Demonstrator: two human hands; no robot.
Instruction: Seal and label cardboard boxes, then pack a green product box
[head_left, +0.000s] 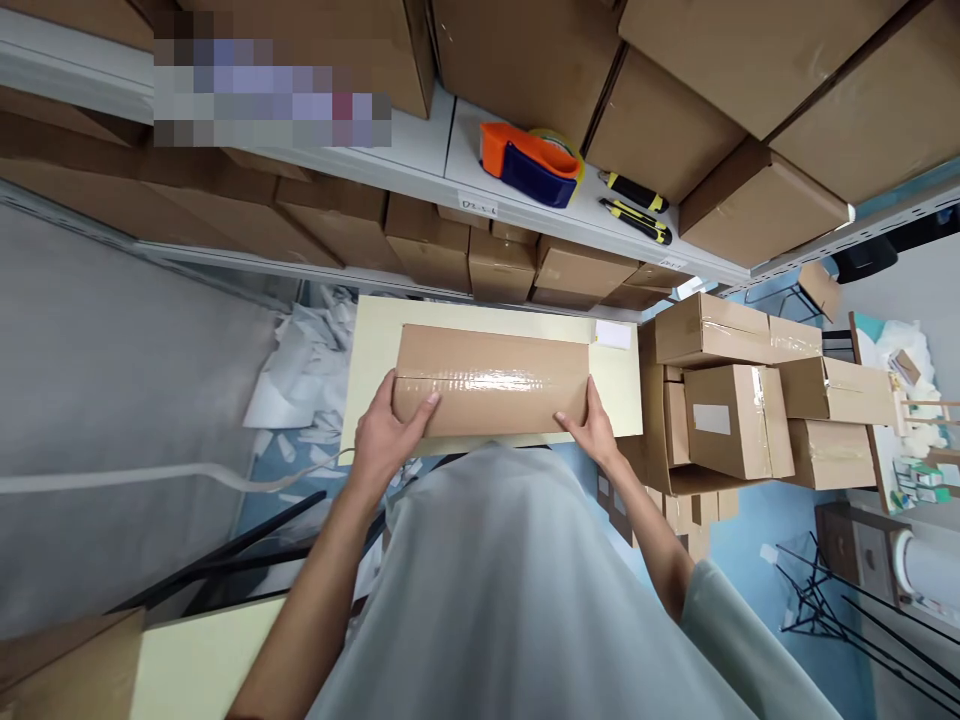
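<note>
A long brown cardboard box point(491, 410) lies on a pale yellow tabletop point(375, 340) in front of me. Clear tape runs along its middle seam and shines in the light. My left hand point(386, 430) grips the box's left end, thumb on top and fingers along the side. At the opposite end my right hand point(594, 425) holds it the same way, with the thumb near the front edge. A white label point(613, 334) lies on the tabletop just beyond the box's far right corner.
Above the table a shelf point(420, 150) carries large cartons, an orange and blue tape dispenser point(531, 165) and two utility knives point(636, 206). Stacked cartons point(739, 420) stand close on the right. Crumpled white paper point(300, 360) is heaped at the left, beside a grey wall point(135, 350).
</note>
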